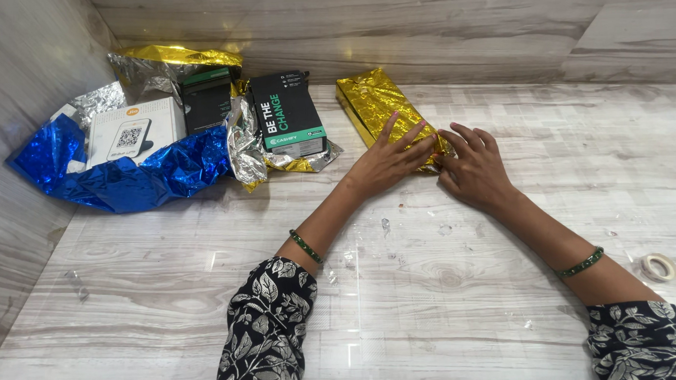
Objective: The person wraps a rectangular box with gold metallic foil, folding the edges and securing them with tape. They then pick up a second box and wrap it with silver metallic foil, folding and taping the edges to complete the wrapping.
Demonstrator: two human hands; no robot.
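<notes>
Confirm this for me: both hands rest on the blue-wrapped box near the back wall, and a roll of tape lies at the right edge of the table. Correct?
Not quite. In the head view, the left hand and right hand rest on a gold-wrapped box, not a blue one. The roll of tape is at the right edge of the table.

The near end of the gold box (376,106) is hidden under the left hand (386,162) and the right hand (476,170). You cannot see what the fingertips pinch there. Both sleeves (264,327) are cut off by the bottom edge. The white box (134,130) is partly hidden by blue foil (128,178). A dark box (207,101) sits half behind silver foil (243,141). The tape roll (659,266) near the right edge is too small to see well.
</notes>
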